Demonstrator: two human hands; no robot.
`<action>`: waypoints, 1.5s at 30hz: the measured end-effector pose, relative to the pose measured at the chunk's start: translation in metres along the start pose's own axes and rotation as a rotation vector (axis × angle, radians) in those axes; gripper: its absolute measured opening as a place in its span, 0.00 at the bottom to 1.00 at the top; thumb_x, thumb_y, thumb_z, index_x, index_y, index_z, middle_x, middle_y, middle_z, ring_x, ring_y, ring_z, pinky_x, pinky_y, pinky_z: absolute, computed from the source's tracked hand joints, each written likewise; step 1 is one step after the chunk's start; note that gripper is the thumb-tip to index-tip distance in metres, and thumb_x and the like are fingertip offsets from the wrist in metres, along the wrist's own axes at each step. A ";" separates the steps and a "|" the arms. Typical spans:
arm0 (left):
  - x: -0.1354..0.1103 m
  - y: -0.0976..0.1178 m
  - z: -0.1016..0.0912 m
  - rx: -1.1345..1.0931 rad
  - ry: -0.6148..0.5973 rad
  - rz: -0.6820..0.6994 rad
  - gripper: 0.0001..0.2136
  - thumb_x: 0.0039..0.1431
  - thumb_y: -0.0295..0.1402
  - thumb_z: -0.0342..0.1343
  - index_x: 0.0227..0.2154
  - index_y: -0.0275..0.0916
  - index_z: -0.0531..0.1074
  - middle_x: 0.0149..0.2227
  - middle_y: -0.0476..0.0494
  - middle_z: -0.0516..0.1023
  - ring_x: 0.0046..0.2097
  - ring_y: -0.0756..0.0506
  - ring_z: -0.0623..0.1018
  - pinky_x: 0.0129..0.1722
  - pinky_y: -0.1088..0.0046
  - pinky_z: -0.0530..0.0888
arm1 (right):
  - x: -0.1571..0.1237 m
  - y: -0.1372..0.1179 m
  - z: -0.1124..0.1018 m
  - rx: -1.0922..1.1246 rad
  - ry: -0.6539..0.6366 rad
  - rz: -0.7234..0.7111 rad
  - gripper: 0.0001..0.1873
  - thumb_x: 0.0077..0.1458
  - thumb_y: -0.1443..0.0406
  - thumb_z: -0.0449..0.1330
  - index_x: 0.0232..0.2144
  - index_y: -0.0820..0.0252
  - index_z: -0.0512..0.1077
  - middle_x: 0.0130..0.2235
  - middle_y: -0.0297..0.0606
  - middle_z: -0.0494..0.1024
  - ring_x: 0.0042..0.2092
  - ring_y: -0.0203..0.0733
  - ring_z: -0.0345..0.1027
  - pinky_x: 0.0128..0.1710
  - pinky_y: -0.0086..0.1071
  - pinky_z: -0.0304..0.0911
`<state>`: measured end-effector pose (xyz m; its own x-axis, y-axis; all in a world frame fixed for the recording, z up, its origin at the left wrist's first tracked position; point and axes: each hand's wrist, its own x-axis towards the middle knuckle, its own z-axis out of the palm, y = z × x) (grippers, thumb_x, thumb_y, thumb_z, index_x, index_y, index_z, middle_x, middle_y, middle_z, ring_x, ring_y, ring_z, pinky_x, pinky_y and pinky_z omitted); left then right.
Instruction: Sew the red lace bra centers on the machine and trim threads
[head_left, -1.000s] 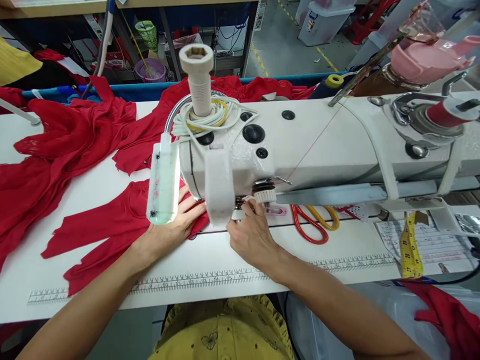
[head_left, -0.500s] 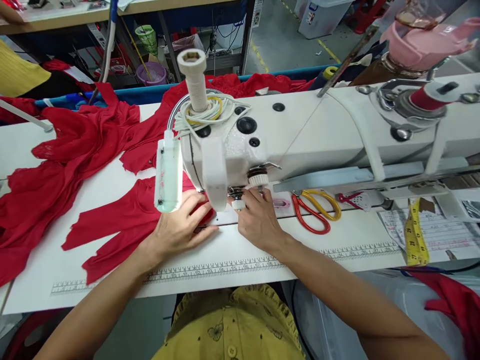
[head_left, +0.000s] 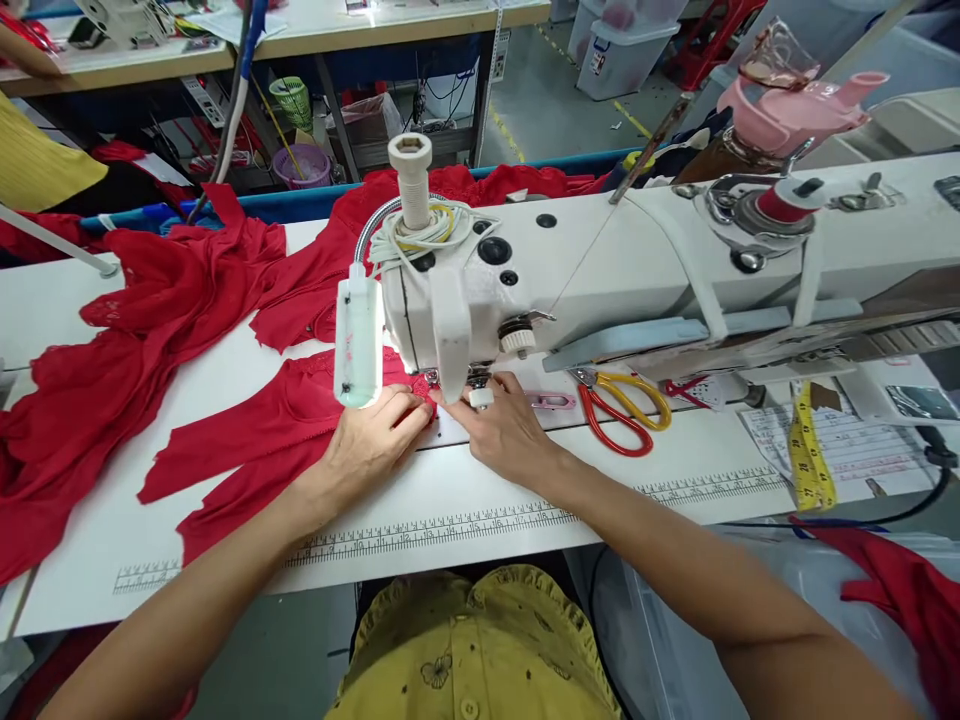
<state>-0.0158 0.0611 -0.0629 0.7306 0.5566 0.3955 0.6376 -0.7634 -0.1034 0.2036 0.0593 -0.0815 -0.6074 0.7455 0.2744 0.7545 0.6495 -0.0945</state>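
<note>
A sewing machine (head_left: 585, 255) with a white body stretches from the centre of the frame to the right edge, above a white worktop (head_left: 420, 500). My left grip (head_left: 375, 435), a bare hand, lies palm down at the centre, fingers spread out flat on a red cloth piece (head_left: 281, 405). That piece runs from under the machine's head toward the lower left, ending in two ragged strips. My right grip (head_left: 501, 428) is just beside it, fingers bent at the needle area, the index reaching toward the cloth's edge; I cannot tell whether it pinches anything. A lit lamp (head_left: 358, 340) hangs above my left fingers. A red fabric heap (head_left: 142, 330) fills the left. Right of centre lie scissors (head_left: 592, 384) with red and yellow handles; farther right, a yellow tape measure (head_left: 810, 455) crosses handwritten paper (head_left: 862, 450).
</note>
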 end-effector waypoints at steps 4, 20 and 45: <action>-0.003 0.003 0.005 -0.054 0.017 -0.021 0.10 0.68 0.27 0.52 0.50 0.36 0.72 0.40 0.42 0.81 0.45 0.42 0.77 0.41 0.63 0.69 | -0.002 0.002 0.003 -0.020 0.017 0.005 0.34 0.53 0.79 0.53 0.61 0.57 0.69 0.40 0.43 0.77 0.42 0.49 0.59 0.46 0.42 0.49; -0.006 0.002 0.008 -0.070 0.016 -0.033 0.09 0.66 0.26 0.56 0.47 0.38 0.75 0.43 0.41 0.82 0.51 0.37 0.77 0.47 0.57 0.71 | -0.005 0.003 -0.004 -0.018 0.076 -0.035 0.14 0.55 0.76 0.54 0.37 0.61 0.78 0.37 0.43 0.75 0.41 0.47 0.61 0.46 0.41 0.53; -0.014 0.014 0.014 -0.091 0.064 -0.110 0.11 0.68 0.24 0.51 0.50 0.34 0.72 0.44 0.41 0.81 0.53 0.41 0.77 0.65 0.40 0.56 | -0.053 -0.041 -0.040 -0.181 0.022 0.402 0.18 0.70 0.64 0.48 0.55 0.59 0.71 0.41 0.42 0.75 0.30 0.35 0.69 0.24 0.28 0.59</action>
<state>-0.0140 0.0475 -0.0824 0.6389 0.6187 0.4572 0.6857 -0.7274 0.0261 0.2153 -0.0128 -0.0543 -0.2529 0.9288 0.2707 0.9623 0.2705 -0.0291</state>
